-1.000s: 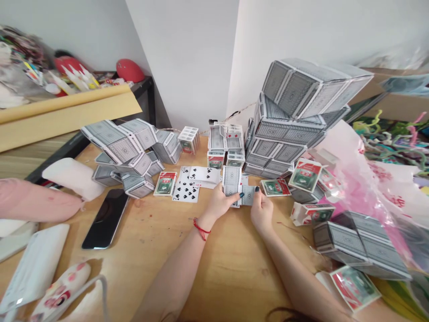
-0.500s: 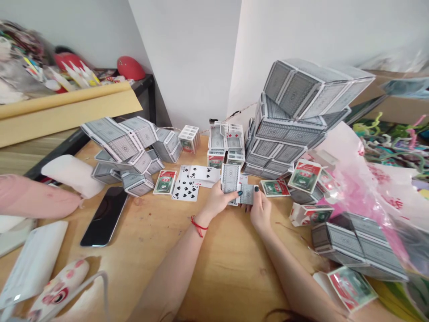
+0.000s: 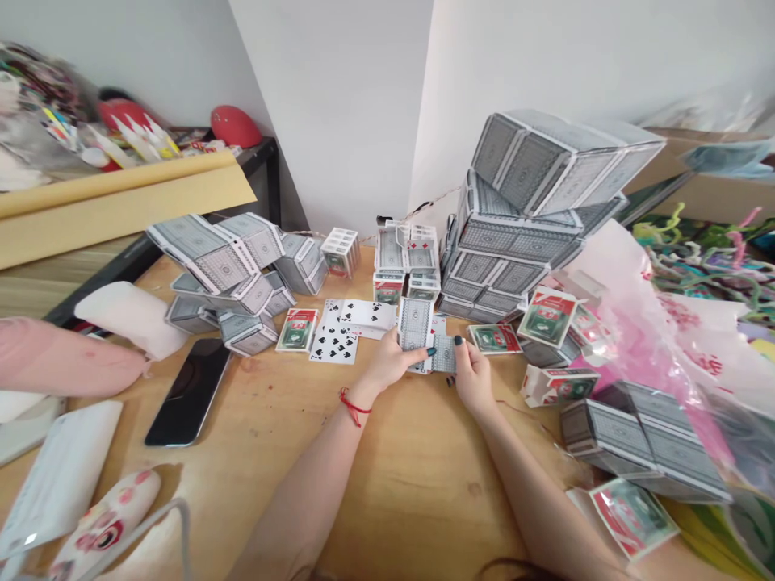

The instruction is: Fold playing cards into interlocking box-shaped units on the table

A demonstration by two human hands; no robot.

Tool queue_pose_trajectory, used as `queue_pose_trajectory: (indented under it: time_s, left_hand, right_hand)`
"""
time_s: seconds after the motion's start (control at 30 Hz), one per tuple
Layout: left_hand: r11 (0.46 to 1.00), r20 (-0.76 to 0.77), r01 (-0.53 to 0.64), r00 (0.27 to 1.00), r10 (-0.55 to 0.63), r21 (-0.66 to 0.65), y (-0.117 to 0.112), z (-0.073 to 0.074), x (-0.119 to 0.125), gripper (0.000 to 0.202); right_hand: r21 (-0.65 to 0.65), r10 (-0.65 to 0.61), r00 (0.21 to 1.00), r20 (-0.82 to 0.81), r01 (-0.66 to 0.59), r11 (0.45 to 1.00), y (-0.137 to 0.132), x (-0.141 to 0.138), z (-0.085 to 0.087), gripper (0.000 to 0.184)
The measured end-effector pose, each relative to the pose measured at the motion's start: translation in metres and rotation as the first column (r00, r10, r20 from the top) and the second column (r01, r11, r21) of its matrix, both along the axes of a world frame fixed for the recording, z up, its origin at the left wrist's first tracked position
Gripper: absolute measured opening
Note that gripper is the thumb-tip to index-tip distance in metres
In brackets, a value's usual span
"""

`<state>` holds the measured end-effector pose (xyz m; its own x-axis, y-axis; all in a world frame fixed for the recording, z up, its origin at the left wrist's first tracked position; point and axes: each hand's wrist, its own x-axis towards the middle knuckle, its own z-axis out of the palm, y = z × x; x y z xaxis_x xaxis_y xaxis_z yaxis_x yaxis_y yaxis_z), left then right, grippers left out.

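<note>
Low over the wooden tabletop (image 3: 417, 476), reaching past an open red-and-green card box (image 3: 635, 516) just beside the right forearm (image 3: 533, 492) and, well off to the left, a black smartphone (image 3: 189, 393). Pinching the end of a sideways grey-backed playing card (image 3: 445, 355) in the right hand (image 3: 474, 375), clasping a lengthwise grey-backed playing card (image 3: 415, 323) in the left hand (image 3: 388, 361), holding both together. Facing face-up spade cards (image 3: 335, 345) to the left of the left hand, then meeting card boxes (image 3: 387, 286) straight ahead and, blocking the back right, a tower of card-built blocks (image 3: 514, 230).
</note>
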<state>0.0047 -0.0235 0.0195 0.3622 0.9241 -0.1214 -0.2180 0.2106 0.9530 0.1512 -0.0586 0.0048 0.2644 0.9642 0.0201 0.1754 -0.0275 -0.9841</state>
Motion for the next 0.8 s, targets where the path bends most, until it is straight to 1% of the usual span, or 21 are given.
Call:
queue_pose_trajectory:
  time_s: [0.17, 0.33, 0.43, 0.7, 0.8]
  left_hand:
    - [1.000, 0.007, 0.000, 1.000, 0.000, -0.025, -0.0005, 0.0034, 0.0017, 0.038]
    - [1.000, -0.016, -0.014, 1.000, 0.014, -0.007, 0.0000, 0.0009, 0.0019, 0.039]
    - [1.000, -0.020, -0.014, 1.000, 0.014, 0.004, 0.0004, -0.0002, 0.0018, 0.039]
    - [1.000, -0.006, 0.024, 1.000, -0.024, -0.017, -0.0002, 0.0017, -0.0007, 0.045]
    - [1.000, 0.003, 0.005, 1.000, -0.005, -0.025, -0.0001, 0.0051, -0.0010, 0.048]
  right_hand:
    - [-0.005, -0.013, 0.996, 0.091, 0.013, 1.000, -0.0001, -0.0002, -0.0038, 0.044]
    - [-0.025, -0.040, 0.972, 0.231, 0.047, 0.999, -0.0014, 0.0003, -0.0036, 0.045]
    - [-0.009, -0.070, 0.960, 0.272, 0.076, 0.997, -0.0017, -0.0010, -0.0013, 0.046]
    - [-0.002, -0.101, 0.962, 0.255, 0.104, 0.995, -0.0053, -0.0056, 0.0018, 0.050]
    - [-0.003, -0.092, 0.977, 0.190, 0.095, 0.995, -0.0053, -0.0063, 0.0030, 0.050]
